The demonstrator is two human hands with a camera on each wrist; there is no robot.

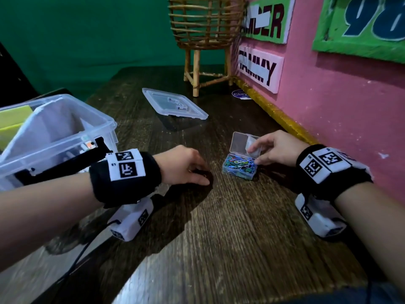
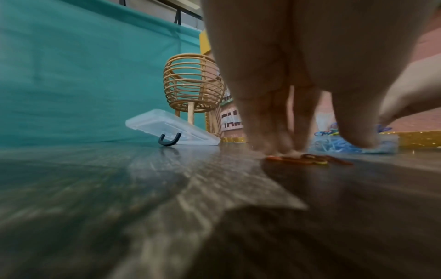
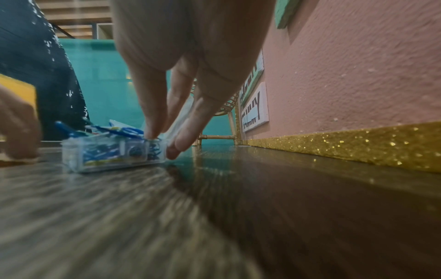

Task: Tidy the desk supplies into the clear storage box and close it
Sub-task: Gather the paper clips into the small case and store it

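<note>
The clear storage box [image 1: 65, 137] stands open at the left, with paper and yellow pads inside. Its lid [image 1: 175, 105] lies flat farther back on the table. A small clear paper clip case [image 1: 240, 167], full of coloured clips, sits mid-table with its hinged lid [image 1: 243, 142] raised. My right hand [image 1: 257, 154] pinches the case at its right end, forefinger on the lid and thumb at the corner. My left hand [image 1: 203, 176] arches over the table just left of the case. Its fingertips [image 2: 269, 147] press on loose orange paper clips [image 2: 310, 160], while the thumb stays off them.
A wicker basket on legs [image 1: 203, 29] stands at the back, by the pink wall [image 1: 328, 95]. A gold glitter strip [image 1: 274, 115] runs along the wall's foot, close behind the right hand. The dark wood table [image 1: 219, 227] stretches toward me.
</note>
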